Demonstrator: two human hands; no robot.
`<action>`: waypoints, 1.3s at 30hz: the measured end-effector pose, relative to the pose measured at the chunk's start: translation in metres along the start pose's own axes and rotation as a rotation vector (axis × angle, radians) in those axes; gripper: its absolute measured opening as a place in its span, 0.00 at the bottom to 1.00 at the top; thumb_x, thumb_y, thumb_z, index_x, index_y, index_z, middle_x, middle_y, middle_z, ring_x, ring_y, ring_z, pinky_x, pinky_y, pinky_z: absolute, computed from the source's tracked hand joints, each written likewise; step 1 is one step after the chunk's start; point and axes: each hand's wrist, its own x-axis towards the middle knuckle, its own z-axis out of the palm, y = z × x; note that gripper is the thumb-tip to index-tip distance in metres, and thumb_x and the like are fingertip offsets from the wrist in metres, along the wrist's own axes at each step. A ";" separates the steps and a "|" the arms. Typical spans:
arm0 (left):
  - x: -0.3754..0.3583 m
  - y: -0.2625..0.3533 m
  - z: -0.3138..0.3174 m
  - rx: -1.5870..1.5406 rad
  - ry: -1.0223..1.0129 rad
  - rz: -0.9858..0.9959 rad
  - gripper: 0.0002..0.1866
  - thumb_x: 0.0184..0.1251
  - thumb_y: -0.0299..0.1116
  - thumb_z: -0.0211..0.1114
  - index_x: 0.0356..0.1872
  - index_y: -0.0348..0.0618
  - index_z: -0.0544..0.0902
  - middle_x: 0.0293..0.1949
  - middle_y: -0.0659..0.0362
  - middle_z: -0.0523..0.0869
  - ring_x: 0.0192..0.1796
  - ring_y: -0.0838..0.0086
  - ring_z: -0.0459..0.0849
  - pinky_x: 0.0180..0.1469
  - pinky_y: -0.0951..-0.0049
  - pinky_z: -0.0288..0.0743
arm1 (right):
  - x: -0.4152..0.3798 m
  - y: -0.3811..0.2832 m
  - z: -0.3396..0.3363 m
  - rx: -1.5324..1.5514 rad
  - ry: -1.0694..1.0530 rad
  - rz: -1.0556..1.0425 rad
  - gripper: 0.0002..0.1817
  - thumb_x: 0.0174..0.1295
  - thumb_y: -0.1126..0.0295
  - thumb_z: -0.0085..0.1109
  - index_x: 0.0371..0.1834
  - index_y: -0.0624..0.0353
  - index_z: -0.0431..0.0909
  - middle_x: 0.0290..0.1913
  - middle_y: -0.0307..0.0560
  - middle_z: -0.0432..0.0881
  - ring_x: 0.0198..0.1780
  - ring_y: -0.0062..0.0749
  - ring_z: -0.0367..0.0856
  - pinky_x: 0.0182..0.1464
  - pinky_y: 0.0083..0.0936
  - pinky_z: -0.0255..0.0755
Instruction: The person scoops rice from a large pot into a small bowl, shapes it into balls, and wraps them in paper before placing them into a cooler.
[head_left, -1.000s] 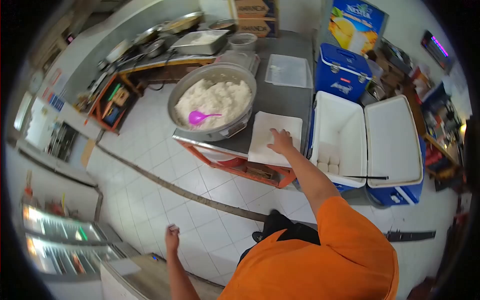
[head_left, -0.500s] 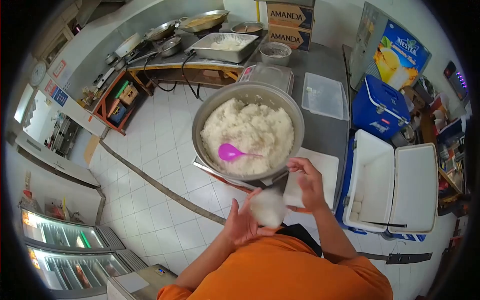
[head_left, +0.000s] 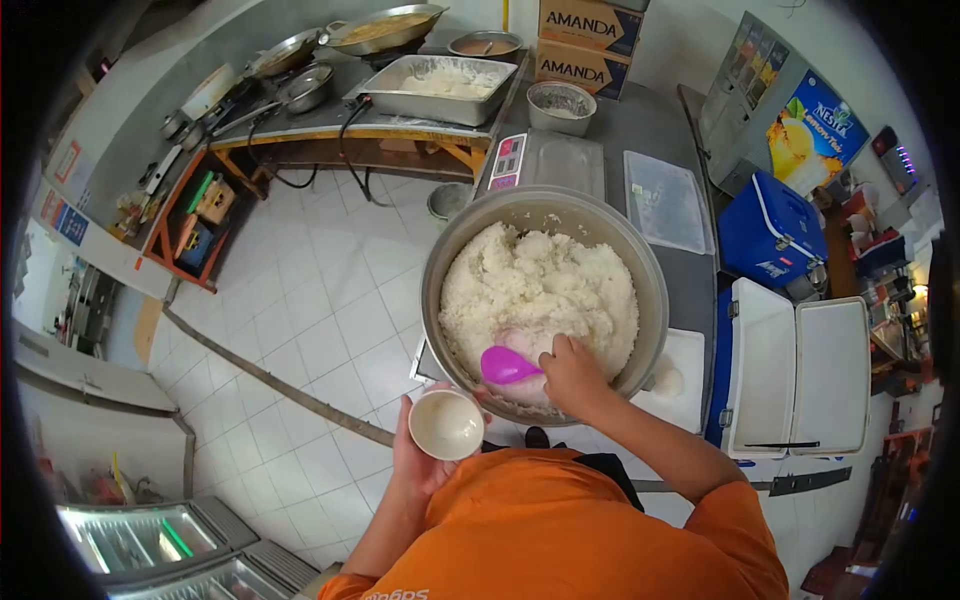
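Note:
A large metal pot (head_left: 650, 255) full of white rice (head_left: 545, 275) stands in front of me. My right hand (head_left: 578, 378) is closed round the handle of a purple spoon (head_left: 508, 366), whose bowl lies over the near part of the rice. Lower left of the pot, my left hand (head_left: 415, 465) holds a small white bowl (head_left: 446, 425), its open side facing up with a little residue inside. Right of the pot, a white rounded lump (head_left: 668, 381) rests on a white board (head_left: 686, 350).
Behind the pot are a scale (head_left: 507, 160), a clear plastic lid (head_left: 665, 200), a grey bowl (head_left: 562, 107) and a metal tray (head_left: 435, 100) of white food. An open cooler (head_left: 762, 365) and a closed blue cooler (head_left: 772, 225) stand at the right.
My right hand has moved onto the spoon's handle. My left hand now holds a bowl, where a blurred white thing was before. A white lump now shows on the board. The view has shifted.

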 end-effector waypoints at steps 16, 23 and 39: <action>0.057 0.167 -0.028 0.111 0.058 0.025 0.28 0.88 0.58 0.41 0.77 0.57 0.69 0.73 0.48 0.75 0.69 0.51 0.81 0.67 0.48 0.82 | 0.086 -0.053 -0.062 0.008 -0.139 0.414 0.19 0.78 0.65 0.54 0.62 0.67 0.82 0.40 0.59 0.90 0.34 0.46 0.91 0.34 0.38 0.85; 0.074 0.170 -0.026 0.497 0.313 0.170 0.31 0.86 0.61 0.42 0.68 0.47 0.76 0.64 0.54 0.83 0.61 0.61 0.87 0.57 0.57 0.88 | 0.117 -0.104 -0.007 -0.244 -0.101 0.396 0.17 0.63 0.75 0.57 0.51 0.75 0.82 0.32 0.57 0.89 0.32 0.45 0.92 0.34 0.41 0.87; 0.127 0.162 0.021 1.602 -0.112 0.454 0.21 0.90 0.45 0.48 0.72 0.48 0.73 0.58 0.58 0.81 0.61 0.70 0.80 0.65 0.70 0.73 | 0.053 -0.033 -0.049 0.601 -0.333 0.347 0.12 0.69 0.65 0.61 0.37 0.64 0.87 0.29 0.62 0.84 0.32 0.56 0.85 0.40 0.46 0.78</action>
